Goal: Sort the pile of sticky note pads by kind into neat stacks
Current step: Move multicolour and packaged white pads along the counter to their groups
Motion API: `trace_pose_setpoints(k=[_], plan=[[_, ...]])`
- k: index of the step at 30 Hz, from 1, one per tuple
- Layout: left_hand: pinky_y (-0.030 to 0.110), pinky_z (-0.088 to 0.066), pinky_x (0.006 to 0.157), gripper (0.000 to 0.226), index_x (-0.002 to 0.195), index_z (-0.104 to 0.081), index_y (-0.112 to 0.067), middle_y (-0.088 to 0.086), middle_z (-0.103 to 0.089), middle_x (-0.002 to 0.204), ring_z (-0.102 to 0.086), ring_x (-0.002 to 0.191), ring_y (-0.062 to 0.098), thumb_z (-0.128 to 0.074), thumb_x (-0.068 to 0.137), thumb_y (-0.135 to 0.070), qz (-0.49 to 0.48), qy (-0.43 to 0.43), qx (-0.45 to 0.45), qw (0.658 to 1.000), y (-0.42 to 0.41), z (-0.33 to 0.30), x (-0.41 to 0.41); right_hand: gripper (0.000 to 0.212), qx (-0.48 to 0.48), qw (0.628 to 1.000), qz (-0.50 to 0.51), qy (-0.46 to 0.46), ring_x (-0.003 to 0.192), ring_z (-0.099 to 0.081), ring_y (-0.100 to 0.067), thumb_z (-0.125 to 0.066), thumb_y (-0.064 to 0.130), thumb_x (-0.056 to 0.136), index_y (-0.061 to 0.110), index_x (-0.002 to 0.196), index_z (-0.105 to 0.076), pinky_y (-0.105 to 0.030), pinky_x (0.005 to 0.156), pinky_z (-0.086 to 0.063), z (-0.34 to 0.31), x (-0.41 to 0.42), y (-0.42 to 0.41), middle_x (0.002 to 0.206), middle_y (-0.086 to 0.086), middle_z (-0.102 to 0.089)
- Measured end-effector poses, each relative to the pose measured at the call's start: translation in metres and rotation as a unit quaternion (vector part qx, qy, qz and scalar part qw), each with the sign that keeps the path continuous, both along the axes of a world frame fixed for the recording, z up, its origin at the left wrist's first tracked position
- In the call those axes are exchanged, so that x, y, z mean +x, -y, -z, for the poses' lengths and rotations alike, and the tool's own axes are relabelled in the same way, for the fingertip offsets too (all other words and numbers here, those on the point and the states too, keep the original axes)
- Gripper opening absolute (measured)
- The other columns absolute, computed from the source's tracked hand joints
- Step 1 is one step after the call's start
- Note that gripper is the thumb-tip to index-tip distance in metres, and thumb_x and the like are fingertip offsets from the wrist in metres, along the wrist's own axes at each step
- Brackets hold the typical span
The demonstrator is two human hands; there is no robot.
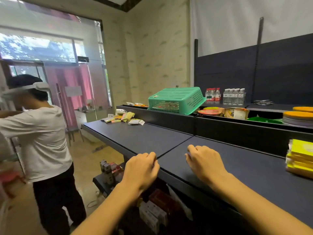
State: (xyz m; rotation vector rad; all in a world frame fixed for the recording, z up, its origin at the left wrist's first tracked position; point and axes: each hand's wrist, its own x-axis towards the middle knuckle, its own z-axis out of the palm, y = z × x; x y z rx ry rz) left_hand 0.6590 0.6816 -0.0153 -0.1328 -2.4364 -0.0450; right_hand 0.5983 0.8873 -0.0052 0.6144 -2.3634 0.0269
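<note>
No readable text from where I watched.
I saw printed labels on the water bottles (234, 96) and red-labelled bottles (212, 95), and a paper sheet on the glass door (73, 91), but all were too blurred to read.

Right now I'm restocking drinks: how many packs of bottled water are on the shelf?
2. A red-labelled pack stands just right of the upturned green basket; a white-labelled pack stands right of it, both against the dark back panel. The basket may hide more.

Matt dark shelf (254, 167); perforated green plastic basket (176, 100).
</note>
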Motion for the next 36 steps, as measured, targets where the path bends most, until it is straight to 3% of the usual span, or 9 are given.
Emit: trace_pose_setpoints(k=[2, 4, 10, 15, 22, 28, 32, 36], plan=[[0.035, -0.049, 0.062, 0.023, 0.084, -0.052, -0.019, -0.002, -0.061, 0.076, -0.059, 0.071, 0.02, -0.041, 0.091, -0.038, -0.005, 0.01, 0.01, 1.0, 0.039, 0.006, 0.0, 0.018, -0.004, 1.0, -0.015, 0.021, 0.075, -0.061, -0.027, -0.045, 0.029, 0.097, 0.013, 0.094, -0.054, -0.032, 0.055, -0.041, 0.004, -0.009, 0.044, 0.082, -0.005, -0.064], [0.034, -0.048, 0.06, 0.023, 0.082, -0.052, -0.019, -0.002, -0.062, 0.075, -0.06, 0.071, 0.021, -0.042, 0.09, -0.038, -0.015, 0.016, 0.018, 1.0, 0.079, 0.01, -0.001, 0.014, -0.01, 0.999, -0.024, 0.026, 0.067, -0.06, -0.029, -0.052, 0.024, 0.093, 0.012, 0.087, -0.055, -0.03, 0.049, -0.034, 0.006, -0.017, 0.086, 0.074, -0.006, -0.063], [0.03, -0.038, 0.06, 0.02, 0.081, -0.046, -0.02, -0.003, -0.062, 0.08, -0.06, 0.077, 0.02, -0.045, 0.093, -0.036, -0.045, 0.018, 0.069, 0.996, 0.17, 0.01, -0.026, 0.021, -0.002, 0.998, -0.039, 0.046, 0.066, -0.054, -0.028, -0.045, 0.029, 0.097, 0.011, 0.088, -0.051, -0.029, 0.046, -0.025, 0.006, -0.049, 0.168, 0.073, -0.005, -0.059], [0.035, -0.049, 0.062, 0.02, 0.081, -0.052, -0.019, -0.003, -0.061, 0.075, -0.059, 0.071, 0.019, -0.047, 0.092, -0.035, -0.041, 0.027, 0.107, 0.993, 0.215, 0.02, -0.071, 0.025, -0.023, 0.996, -0.025, 0.085, 0.074, -0.058, -0.028, -0.04, 0.033, 0.098, 0.012, 0.092, -0.05, -0.031, 0.054, -0.036, 0.018, -0.099, 0.213, 0.081, -0.005, -0.062], [0.027, -0.034, 0.057, 0.023, 0.074, -0.043, -0.022, -0.006, -0.056, 0.069, -0.057, 0.069, 0.017, -0.048, 0.092, -0.034, -0.05, 0.059, 0.11, 0.991, 0.289, 0.029, -0.147, 0.026, -0.073, 0.987, 0.001, 0.14, 0.085, -0.061, -0.032, -0.04, 0.035, 0.098, 0.011, 0.096, -0.049, -0.032, 0.061, -0.038, 0.02, -0.203, 0.29, 0.093, -0.01, -0.064], [0.03, -0.047, 0.064, 0.02, 0.08, -0.05, -0.021, -0.006, -0.059, 0.073, -0.058, 0.073, 0.015, -0.045, 0.093, -0.036, -0.073, 0.072, 0.105, 0.989, 0.369, 0.024, -0.217, 0.027, -0.095, 0.983, 0.025, 0.152, 0.087, -0.061, -0.032, -0.039, 0.035, 0.098, 0.011, 0.098, -0.051, -0.033, 0.062, -0.04, 0.016, -0.287, 0.357, 0.095, -0.01, -0.065], [0.025, -0.037, 0.059, 0.02, 0.079, -0.048, -0.024, -0.007, -0.055, 0.072, -0.055, 0.071, 0.013, -0.045, 0.094, -0.037, -0.068, 0.07, 0.11, 0.989, 0.411, 0.018, -0.263, 0.028, -0.097, 0.981, 0.041, 0.162, 0.088, -0.06, -0.032, -0.039, 0.036, 0.098, 0.011, 0.098, -0.052, -0.033, 0.062, -0.038, 0.015, -0.326, 0.393, 0.098, -0.01, -0.064], [0.028, -0.045, 0.065, 0.018, 0.086, -0.053, -0.025, -0.008, -0.06, 0.078, -0.058, 0.077, 0.012, -0.043, 0.094, -0.038, -0.048, 0.075, 0.124, 0.988, 0.45, 0.019, -0.321, 0.028, -0.106, 0.98, 0.076, 0.148, 0.086, -0.06, -0.031, -0.039, 0.037, 0.098, 0.013, 0.098, -0.054, -0.032, 0.062, -0.04, 0.017, -0.363, 0.425, 0.097, -0.008, -0.066]])
